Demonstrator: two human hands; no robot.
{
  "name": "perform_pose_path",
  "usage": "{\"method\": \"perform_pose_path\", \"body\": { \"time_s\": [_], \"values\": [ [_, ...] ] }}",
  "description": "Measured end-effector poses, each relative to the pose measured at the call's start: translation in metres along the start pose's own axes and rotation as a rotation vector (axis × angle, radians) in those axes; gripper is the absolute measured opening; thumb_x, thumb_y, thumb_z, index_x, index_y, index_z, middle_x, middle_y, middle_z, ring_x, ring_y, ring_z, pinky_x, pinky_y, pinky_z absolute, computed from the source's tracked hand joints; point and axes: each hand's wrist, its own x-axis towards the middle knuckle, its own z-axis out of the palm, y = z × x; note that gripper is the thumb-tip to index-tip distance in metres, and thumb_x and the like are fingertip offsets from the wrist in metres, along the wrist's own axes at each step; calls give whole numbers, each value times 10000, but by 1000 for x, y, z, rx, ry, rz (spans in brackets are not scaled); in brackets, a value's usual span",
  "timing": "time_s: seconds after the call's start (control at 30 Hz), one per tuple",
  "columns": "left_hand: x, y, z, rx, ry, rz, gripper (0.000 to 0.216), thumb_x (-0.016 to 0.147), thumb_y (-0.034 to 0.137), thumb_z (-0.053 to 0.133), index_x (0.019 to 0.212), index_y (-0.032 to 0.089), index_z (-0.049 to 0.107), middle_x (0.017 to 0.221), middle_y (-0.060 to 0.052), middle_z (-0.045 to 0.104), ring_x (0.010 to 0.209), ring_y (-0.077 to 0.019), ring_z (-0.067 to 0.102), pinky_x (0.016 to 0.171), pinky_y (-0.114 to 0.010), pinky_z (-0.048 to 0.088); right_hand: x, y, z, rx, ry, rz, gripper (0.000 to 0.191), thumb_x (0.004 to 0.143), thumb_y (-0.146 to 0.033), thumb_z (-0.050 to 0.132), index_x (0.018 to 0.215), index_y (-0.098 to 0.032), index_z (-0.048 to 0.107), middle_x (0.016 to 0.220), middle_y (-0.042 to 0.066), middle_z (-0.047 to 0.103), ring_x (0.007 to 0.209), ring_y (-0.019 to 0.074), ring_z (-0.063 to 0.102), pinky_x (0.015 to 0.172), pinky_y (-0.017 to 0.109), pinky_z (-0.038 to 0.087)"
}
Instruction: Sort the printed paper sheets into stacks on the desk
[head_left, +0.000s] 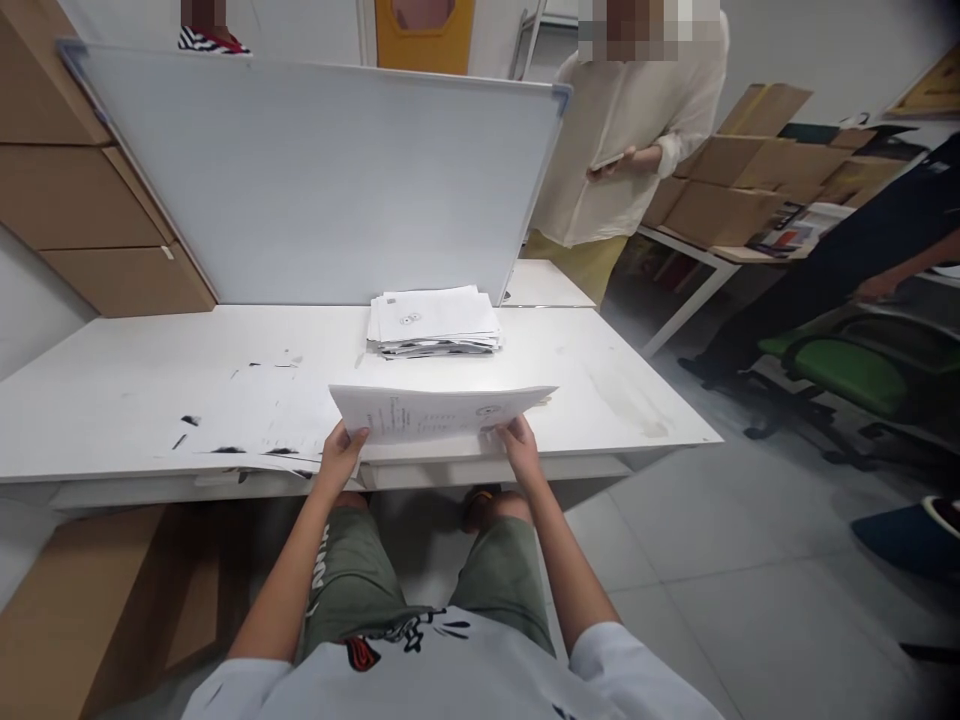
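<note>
On my white rectangular table (637, 400), one large whiteboard (322, 180) stands behind one stack of white printed papers (435, 315). My left hand (343, 455) and right hand (519, 447) each pinch one end of one white printed document (424, 418) above the near edge.

One view on air, and it comes from the wearer's own head, facing forward and tipped down! Right under the lens, the shirt (450, 675) fills the bottom edge, then the shorts (356, 560), seen from above. Up the middle we go: left hand (341, 458), right hand (520, 447), and the paper (439, 415) between them, near and close to centre. Over the front edge of the desk (577, 375), straight on to the whiteboard (330, 180), facing us beyond. Above that, the door (424, 52), farther off, cut by the upper edge. Out wide right, boxes (724, 212) and floor (750, 600), slanting at the rim!
</note>
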Motion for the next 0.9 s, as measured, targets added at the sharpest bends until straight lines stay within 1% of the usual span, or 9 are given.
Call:
{"method": "perform_pose_path", "body": {
  "time_s": [0.1, 0.17, 0.23, 0.33, 0.4, 0.47, 0.6, 0.73, 0.9],
  "values": [
    [-2, 4, -4, 41, 31, -7, 606, 733, 676, 635, 1067, 170, 630, 1093, -107, 721, 1065, -287, 656, 952, -416, 516, -3, 1, -1, -1, -4, -24, 265, 655, -311, 717, 892, -219, 640, 903, -5, 703, 926, 173, 608, 882, 296, 465],
    [-5, 8, -10, 154, 55, -30, 545, 752, 639, 622, 1031, 171, 637, 1014, -90, 731, 987, -272, 667, 886, -388, 528, -6, 1, -3, 0, -15, -23, 311, 651, -326, 719, 930, -215, 635, 929, 4, 706, 934, 178, 613, 881, 304, 468],
    [-8, 12, -17, 307, 55, -75, 485, 769, 602, 596, 989, 173, 644, 931, -69, 729, 907, -253, 665, 815, -353, 526, -10, 1, -4, -5, -37, 12, 392, 631, -326, 726, 991, -212, 622, 946, 17, 708, 927, 187, 619, 856, 311, 474],
    [-13, 18, -24, 416, 21, -138, 450, 770, 570, 554, 957, 172, 646, 925, -68, 726, 890, -253, 660, 758, -322, 509, -16, 4, -8, -36, -58, 121, 527, 599, -331, 720, 1093, -211, 583, 839, 3, 685, 800, 182, 615, 728, 298, 471],
    [-17, 20, -26, 424, 15, -167, 447, 753, 562, 545, 941, 167, 642, 948, -83, 727, 904, -264, 660, 749, -321, 503, -20, 6, -11, -68, -70, 178, 592, 601, -340, 703, 1160, -213, 553, 769, -21, 649, 716, 166, 591, 665, 287, 451],
    [-19, 22, -25, 409, 12, -200, 452, 726, 563, 559, 929, 166, 636, 945, -95, 728, 894, -272, 663, 742, -324, 502, -21, 8, -14, -108, -86, 206, 618, 609, -348, 684, 1195, -214, 542, 739, -34, 621, 672, 153, 567, 634, 280, 434],
    [-21, 27, -18, 331, -16, -262, 476, 678, 567, 605, 933, 166, 635, 937, -102, 736, 886, -279, 674, 733, -324, 507, -20, 8, -17, -155, -66, 229, 618, 584, -364, 658, 1171, -194, 563, 690, -57, 561, 604, 124, 507, 588, 261, 389],
    [-20, 30, -11, 332, -53, -300, 483, 668, 562, 614, 936, 160, 642, 912, -93, 739, 876, -278, 679, 722, -320, 504, -16, 4, -22, -182, -30, 218, 616, 572, -364, 636, 1156, -176, 583, 660, -68, 517, 584, 109, 457, 569, 250, 357],
    [-18, 28, -3, 340, -70, -301, 521, 660, 585, 605, 944, 149, 636, 879, -101, 732, 842, -282, 674, 686, -321, 492, -16, -2, -29, -215, 4, 222, 642, 578, -359, 610, 1183, -148, 590, 675, -57, 524, 593, 111, 439, 556, 250, 355]
  ]
}}
